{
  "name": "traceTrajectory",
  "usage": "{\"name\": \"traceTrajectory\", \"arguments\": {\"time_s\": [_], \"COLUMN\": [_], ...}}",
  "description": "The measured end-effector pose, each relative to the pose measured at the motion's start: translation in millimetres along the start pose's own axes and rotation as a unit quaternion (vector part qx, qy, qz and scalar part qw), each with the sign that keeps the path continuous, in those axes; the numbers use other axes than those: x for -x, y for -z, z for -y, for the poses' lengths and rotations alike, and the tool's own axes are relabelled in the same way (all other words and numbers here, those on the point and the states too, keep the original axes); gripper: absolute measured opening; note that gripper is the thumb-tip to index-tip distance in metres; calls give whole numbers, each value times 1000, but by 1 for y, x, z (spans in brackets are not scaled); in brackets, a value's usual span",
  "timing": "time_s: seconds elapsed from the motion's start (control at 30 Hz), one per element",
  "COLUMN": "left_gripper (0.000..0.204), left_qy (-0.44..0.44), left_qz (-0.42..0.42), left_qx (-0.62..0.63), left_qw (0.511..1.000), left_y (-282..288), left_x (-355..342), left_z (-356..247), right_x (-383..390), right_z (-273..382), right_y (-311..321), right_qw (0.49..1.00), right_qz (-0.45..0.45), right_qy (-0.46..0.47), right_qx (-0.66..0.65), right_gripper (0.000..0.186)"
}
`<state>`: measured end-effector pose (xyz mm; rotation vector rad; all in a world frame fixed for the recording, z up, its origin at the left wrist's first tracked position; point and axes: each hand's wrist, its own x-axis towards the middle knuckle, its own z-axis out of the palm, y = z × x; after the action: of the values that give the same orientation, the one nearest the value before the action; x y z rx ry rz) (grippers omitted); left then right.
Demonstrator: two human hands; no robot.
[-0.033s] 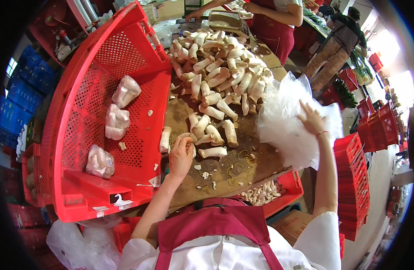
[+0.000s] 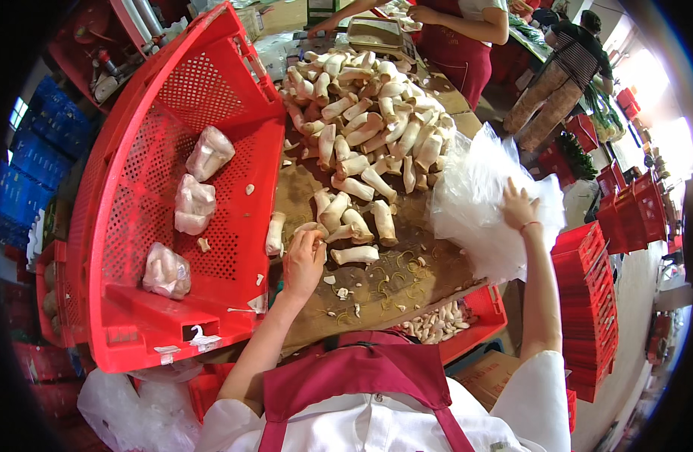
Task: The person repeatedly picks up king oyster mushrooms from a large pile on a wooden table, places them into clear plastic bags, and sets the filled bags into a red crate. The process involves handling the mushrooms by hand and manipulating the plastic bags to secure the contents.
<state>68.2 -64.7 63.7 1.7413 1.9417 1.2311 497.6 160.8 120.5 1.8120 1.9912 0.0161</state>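
My left hand (image 2: 305, 260) grips a pale king oyster mushroom (image 2: 309, 230) beside a small loose group of them on the brown worktop (image 2: 406, 279). A big pile of similar mushrooms (image 2: 365, 113) lies beyond. My right hand (image 2: 519, 203) rests on a heap of clear plastic bags (image 2: 467, 211) at the right, fingers apart and slightly bent. Left of my left hand, a large red crate (image 2: 105, 256) holds several bagged mushroom packs (image 2: 194, 203). Thin yellow bands and small white scraps lie scattered before me.
Below the worktop is a red crate of small pieces (image 2: 437, 322). Stacked red crates (image 2: 587, 309) stand right, blue crates (image 2: 34, 158) far left, bundled plastic (image 2: 128, 410) lower left. A co-worker in a red apron (image 2: 459, 53) stands across; another person (image 2: 557, 83) is farther back.
My right hand has shifted slightly down on the plastic bags, and the bags have moved a little with it. My left hand stays on the mushroom.
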Motion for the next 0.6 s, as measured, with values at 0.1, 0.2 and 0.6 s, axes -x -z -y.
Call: {"name": "traceTrajectory", "arguments": {"time_s": [0.1, 0.2, 0.6], "left_gripper": [30, 41, 22], "left_qy": [-20, -13, 93], "left_qz": [-9, -19, -66], "left_qx": [-47, -136, -55], "left_qw": [999, 990, 992], "left_y": [-1, 2, 9], "left_x": [0, -5, -77], "left_z": [3, 4, 57], "right_x": [-9, -12, 82], "right_z": [17, -1, 167], "right_y": [-19, 14, 62], "right_qw": [999, 997, 773], "right_qz": [-17, 16, -362], "right_qy": [-7, 21, 358], "right_qx": [43, -76, -380], "right_gripper": [60, 62, 12]}}
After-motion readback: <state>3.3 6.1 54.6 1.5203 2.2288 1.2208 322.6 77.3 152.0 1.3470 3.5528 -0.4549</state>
